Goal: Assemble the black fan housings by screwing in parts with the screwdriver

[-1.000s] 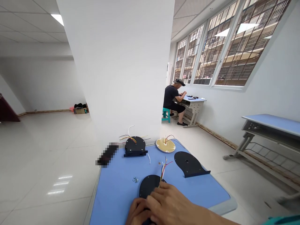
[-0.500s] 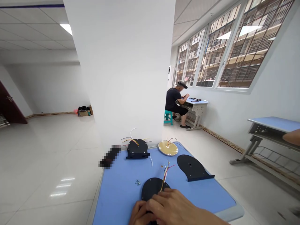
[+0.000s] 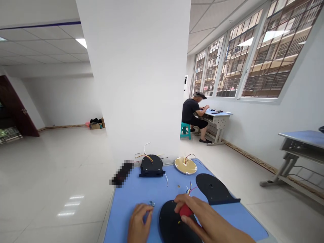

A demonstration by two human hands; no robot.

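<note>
My left hand [image 3: 140, 221] reaches to a small pile of metal screws [image 3: 152, 203], thumb and forefinger pinched together at its near edge. In my right hand [image 3: 199, 216] is a red-handled screwdriver [image 3: 186, 210], of which mainly the rounded red handle shows; its tip is hidden. That hand is over a round black plate [image 3: 169, 221], lying flat at the table's near side. Coloured wires [image 3: 189, 189] stick up behind my right fingers. Right of them lies another black plate [image 3: 217, 189] with a centre hole and a bent straight edge.
At the back of the blue table [image 3: 126, 206] are a black housing [image 3: 152, 164] trailing wires and a gold disc [image 3: 186, 166] with wires. A blurred dark object [image 3: 123, 173] lies back left. A white pillar [image 3: 141, 84] rises behind. A person [image 3: 192, 111] sits at another desk.
My hands were together on the round black plate; now they are apart. The left has moved to the screws, and the right now holds the red screwdriver above the plate. The view has shifted slightly.
</note>
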